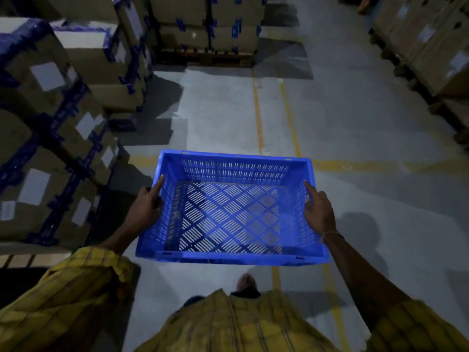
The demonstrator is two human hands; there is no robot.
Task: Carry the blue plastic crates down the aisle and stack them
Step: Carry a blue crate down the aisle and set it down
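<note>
A blue crate (232, 209), empty, is carried above the aisle floor (355, 138). The left hand (147, 205) and right hand (318, 209) grip its side rims, forefingers extended; stacked cartons (50, 118) stand left.

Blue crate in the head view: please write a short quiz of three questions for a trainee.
1. True or false: the crate holds cartons.
2. Which grips the crate: A) left hand only, B) right hand only, C) both hands?
3. Fill in: the stacked boxes nearest the crate stand on the person's ____ side.

Key: 1 false, it is empty; 2 C, one on each side wall; 3 left.
</note>
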